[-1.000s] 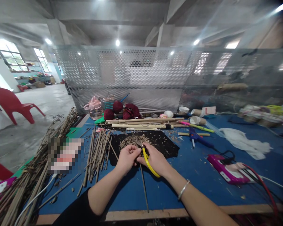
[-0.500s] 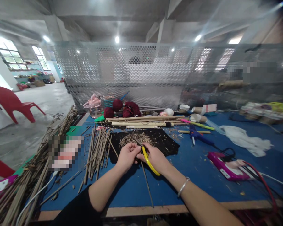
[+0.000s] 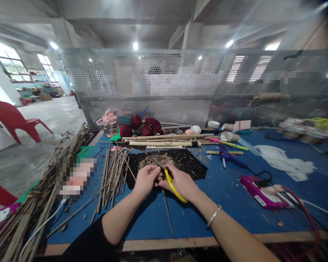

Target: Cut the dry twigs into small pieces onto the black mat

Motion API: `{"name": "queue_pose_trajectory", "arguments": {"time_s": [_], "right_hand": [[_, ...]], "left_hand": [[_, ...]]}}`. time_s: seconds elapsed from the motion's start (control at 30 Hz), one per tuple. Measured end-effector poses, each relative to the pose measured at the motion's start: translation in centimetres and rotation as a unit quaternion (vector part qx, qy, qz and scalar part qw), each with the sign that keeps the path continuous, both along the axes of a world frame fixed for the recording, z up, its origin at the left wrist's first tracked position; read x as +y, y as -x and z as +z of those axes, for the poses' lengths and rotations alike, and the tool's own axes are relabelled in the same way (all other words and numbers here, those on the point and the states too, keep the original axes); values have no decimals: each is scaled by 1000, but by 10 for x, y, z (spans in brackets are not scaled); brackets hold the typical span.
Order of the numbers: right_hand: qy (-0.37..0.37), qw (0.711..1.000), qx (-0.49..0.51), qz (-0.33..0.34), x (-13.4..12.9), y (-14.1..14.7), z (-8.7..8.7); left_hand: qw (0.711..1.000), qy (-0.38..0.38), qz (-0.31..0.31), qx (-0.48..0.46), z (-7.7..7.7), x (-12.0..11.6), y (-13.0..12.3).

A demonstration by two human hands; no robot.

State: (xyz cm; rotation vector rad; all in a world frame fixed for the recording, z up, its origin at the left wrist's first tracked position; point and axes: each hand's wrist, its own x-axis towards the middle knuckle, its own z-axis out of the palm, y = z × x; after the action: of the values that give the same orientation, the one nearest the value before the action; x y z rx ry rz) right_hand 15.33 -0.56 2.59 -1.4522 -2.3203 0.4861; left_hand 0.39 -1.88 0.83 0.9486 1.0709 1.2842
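My left hand [image 3: 148,181] is closed on a thin dry stem [image 3: 168,213], whose long end slants down toward the table's front edge. Yellow-handled scissors [image 3: 175,187] sit in my right hand [image 3: 183,183], their dark blades pointing up and left by my left fingertips. How far the blades are parted I cannot tell. Beneath and beyond both hands lies a black cloth [image 3: 192,163] with a heap of short cut stem bits [image 3: 146,162] on it. A bundle of cut stems [image 3: 113,171] rests left of the cloth.
Long dried stalks [image 3: 47,193] line the left edge. Behind the cloth lie pale sticks [image 3: 164,143] and dark red yarn balls [image 3: 126,130]. To the right are a blue glue gun [image 3: 231,157], a purple power strip [image 3: 262,196] with cables and a white glove [image 3: 284,162]. A perforated metal screen [image 3: 142,83] stands behind.
The stem's lower end has shifted slightly left and up. The scissor blades have tilted a little, and my right hand has moved slightly right.
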Motion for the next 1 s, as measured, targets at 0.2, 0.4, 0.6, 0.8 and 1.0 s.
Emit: {"name": "queue_pose_trajectory", "arguments": {"time_s": [0.2, 0.4, 0.6, 0.8, 1.0], "right_hand": [[7, 999, 35, -1, 0, 3, -3], [1, 999, 23, -26, 2, 3, -6], [-35, 998, 55, -14, 5, 3, -12], [-5, 998, 59, -21, 3, 5, -11], [6, 999, 44, -14, 3, 5, -7]], "left_hand": [[1000, -5, -7, -7, 0, 1, 1], [999, 11, -29, 31, -2, -1, 0], [999, 8, -42, 26, 1, -2, -1], [999, 5, -33, 28, 0, -1, -1], [999, 14, -18, 36, -3, 0, 0]]}}
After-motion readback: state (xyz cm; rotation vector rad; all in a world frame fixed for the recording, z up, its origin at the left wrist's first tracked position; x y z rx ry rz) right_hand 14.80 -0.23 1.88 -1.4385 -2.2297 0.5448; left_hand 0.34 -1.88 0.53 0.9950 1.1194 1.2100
